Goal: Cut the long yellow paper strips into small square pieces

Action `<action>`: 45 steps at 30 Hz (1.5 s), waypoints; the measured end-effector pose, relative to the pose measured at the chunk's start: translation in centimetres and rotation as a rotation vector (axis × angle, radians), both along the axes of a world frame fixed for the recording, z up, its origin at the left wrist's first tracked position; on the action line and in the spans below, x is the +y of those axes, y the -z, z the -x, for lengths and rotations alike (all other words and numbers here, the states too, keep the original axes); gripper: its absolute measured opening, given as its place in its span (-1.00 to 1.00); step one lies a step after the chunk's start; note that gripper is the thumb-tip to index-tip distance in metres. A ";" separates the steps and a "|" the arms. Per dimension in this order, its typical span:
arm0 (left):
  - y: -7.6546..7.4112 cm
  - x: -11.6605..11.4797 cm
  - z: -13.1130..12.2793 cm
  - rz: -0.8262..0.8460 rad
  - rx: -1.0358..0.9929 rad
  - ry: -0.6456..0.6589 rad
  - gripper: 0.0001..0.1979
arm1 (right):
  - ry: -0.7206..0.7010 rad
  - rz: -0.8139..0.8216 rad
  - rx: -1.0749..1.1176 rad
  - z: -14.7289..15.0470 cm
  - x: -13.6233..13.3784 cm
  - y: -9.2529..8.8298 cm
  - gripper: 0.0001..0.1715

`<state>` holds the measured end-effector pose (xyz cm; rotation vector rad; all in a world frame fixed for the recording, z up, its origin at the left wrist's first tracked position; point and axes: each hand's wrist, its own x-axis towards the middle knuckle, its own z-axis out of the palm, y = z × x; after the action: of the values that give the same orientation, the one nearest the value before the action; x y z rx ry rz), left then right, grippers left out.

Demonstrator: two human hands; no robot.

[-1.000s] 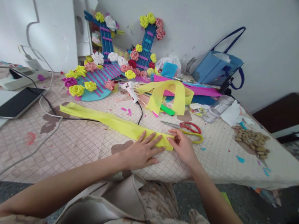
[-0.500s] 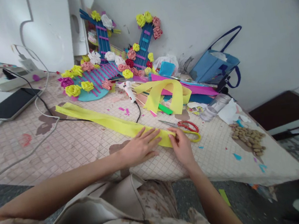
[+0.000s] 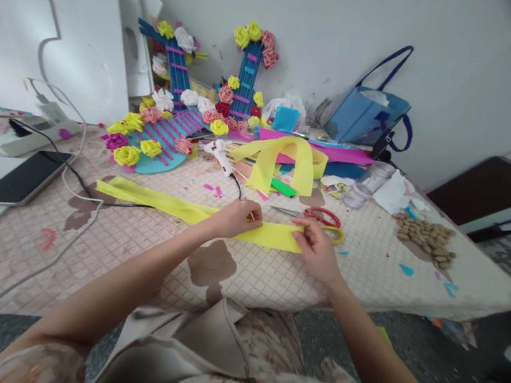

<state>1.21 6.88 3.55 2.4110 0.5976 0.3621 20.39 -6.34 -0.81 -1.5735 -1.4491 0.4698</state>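
Observation:
A long yellow crepe paper strip (image 3: 268,235) lies slantwise across the table from the left towards the front middle. My left hand (image 3: 236,218) is closed on the strip's upper edge, its fingers curled in a pinch. At the strip's right end, my right hand (image 3: 315,247) grips the paper between thumb and fingers. Just beyond the right fingertips are scissors (image 3: 319,215) with red and yellow handles, partly hidden by that hand. A white glue gun (image 3: 219,155) rests farther back, its black cord running down behind my left hand.
Paper-flower-covered blue guitar shapes (image 3: 161,138) stand at the back. Another yellow strip (image 3: 302,166) is looped over coloured paper and sticks. Peanuts (image 3: 426,238) lie at right near a blue bag (image 3: 367,107). A tablet (image 3: 23,178) and white cable (image 3: 71,241) occupy the left.
My left hand has gone from lying flat on the strip to pinching its upper edge, moving slightly away from me. My right hand keeps its end and has shifted slightly right.

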 end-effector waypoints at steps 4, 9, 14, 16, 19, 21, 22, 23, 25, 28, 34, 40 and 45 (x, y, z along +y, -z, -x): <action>-0.6 0.2 -0.2 -0.015 0.069 -0.001 -0.83 | 0.026 -0.038 0.013 -0.6 0.1 0.0 -0.69; -1.3 1.0 0.5 -0.053 0.143 -0.002 -0.87 | 0.044 -0.023 0.075 -1.9 0.0 -0.3 -0.68; -2.0 1.0 2.7 -0.010 0.206 -0.042 -0.83 | 0.013 0.068 0.179 -2.7 -0.5 -0.6 -0.66; -2.2 0.8 3.6 0.005 0.229 -0.035 -0.83 | -0.001 0.097 0.205 -2.8 -0.8 -0.7 -0.66; -2.5 0.5 4.4 0.016 0.268 -0.011 -0.82 | -0.024 0.118 0.231 -2.8 -1.1 -0.8 -0.68; -2.5 0.3 4.7 0.014 0.290 0.003 -0.81 | -0.034 0.127 0.240 -3.0 -1.3 -0.8 -0.69; -2.5 0.3 4.8 0.007 0.301 0.005 -0.81 | -0.035 0.132 0.240 -3.2 -1.4 -0.8 -0.69; -2.5 0.3 4.9 -0.004 0.311 0.004 -0.81 | -0.035 0.139 0.237 -3.3 -1.5 -0.7 -0.69; -2.4 0.3 5.1 -0.028 0.323 -0.002 -0.84 | -0.031 0.151 0.229 -3.7 -1.5 -0.6 -0.67; -2.1 0.7 5.5 -0.029 0.323 -0.003 -0.85 | -0.026 0.163 0.224 -4.3 -1.6 -0.2 -0.65; -1.6 1.4 6.5 0.127 0.349 0.061 -0.72 | -0.006 0.197 0.142 -4.8 -1.9 0.1 -0.64; -1.4 0.7 7.4 0.149 0.452 -0.002 -0.75 | 0.007 0.225 0.028 -4.8 -2.1 0.2 -0.63; -1.1 -0.4 8.6 0.035 0.475 -0.153 -0.76 | 0.043 0.238 -0.155 -4.4 -2.2 0.2 -0.64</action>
<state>-7.43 6.53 4.64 2.4312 0.9888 -0.1691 24.78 -8.49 -1.00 -1.8615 -1.5149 0.5203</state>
